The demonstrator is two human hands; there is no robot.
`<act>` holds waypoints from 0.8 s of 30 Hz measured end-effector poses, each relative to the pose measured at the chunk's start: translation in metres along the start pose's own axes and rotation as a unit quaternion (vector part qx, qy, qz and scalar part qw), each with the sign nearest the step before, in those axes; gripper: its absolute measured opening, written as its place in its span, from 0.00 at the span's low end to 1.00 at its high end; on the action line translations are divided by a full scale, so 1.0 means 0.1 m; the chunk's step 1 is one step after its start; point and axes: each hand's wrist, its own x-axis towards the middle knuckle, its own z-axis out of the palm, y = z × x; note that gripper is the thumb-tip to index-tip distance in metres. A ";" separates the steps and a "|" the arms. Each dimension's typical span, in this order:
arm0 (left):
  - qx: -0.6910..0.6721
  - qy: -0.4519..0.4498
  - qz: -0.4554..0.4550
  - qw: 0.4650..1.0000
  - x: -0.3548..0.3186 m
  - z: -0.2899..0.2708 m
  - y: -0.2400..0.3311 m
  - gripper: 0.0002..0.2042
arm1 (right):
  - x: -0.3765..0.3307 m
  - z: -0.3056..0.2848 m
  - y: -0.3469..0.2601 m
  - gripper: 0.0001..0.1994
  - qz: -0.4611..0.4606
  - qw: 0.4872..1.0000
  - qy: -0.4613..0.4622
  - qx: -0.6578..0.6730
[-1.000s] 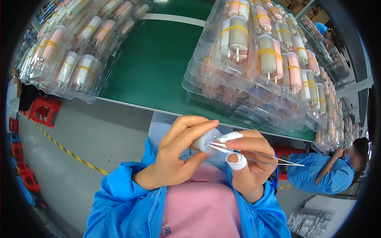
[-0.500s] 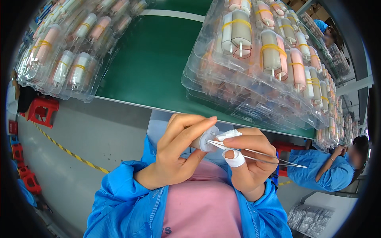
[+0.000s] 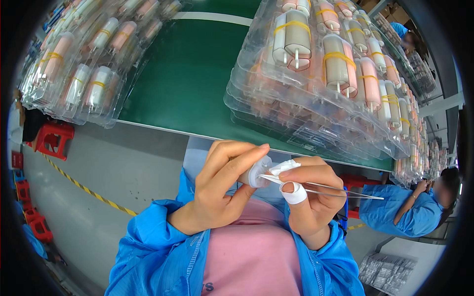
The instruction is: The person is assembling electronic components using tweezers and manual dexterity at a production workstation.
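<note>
My left hand (image 3: 215, 185) is closed around a small pale cylinder (image 3: 256, 173), its translucent white end turned toward my right hand. Metal tweezers (image 3: 363, 196) are pinched in my right hand (image 3: 316, 195), with their pointed tips at the face of that end. Whether the tips grip anything there is too small to tell. White wrapping (image 3: 296, 195) covers the thumb of my right hand, and more white material (image 3: 285, 166) sits at its index finger. Most of the cylinder's body is hidden behind my left fingers.
Stacked clear plastic trays (image 3: 316, 116) of grey, pink and white cylinders bound with yellow bands stand on the green table (image 3: 182, 64), right of centre. Similar trays (image 3: 94, 93) stand left. Beyond are a red stool (image 3: 55, 140) and a person in blue (image 3: 395, 209).
The rear end of the tweezers has swung slightly upward as my right hand turned a little. My left hand and the cylinder have barely moved.
</note>
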 end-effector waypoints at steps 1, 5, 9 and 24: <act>0.003 0.001 0.002 1.000 0.00 0.00 0.00 0.28 | 0.00 0.00 0.00 0.08 0.000 1.000 -0.003 -0.004; 0.012 0.002 0.006 1.000 0.01 -0.01 0.00 0.28 | 0.00 0.02 0.01 0.08 0.001 1.000 0.002 0.000; 0.012 0.005 0.021 1.000 0.02 -0.01 -0.01 0.28 | 0.01 0.00 0.00 0.08 0.001 1.000 0.000 0.001; 0.026 -0.010 0.004 1.000 0.01 -0.01 -0.01 0.27 | 0.05 -0.02 0.01 0.08 -0.003 0.997 -0.032 -0.064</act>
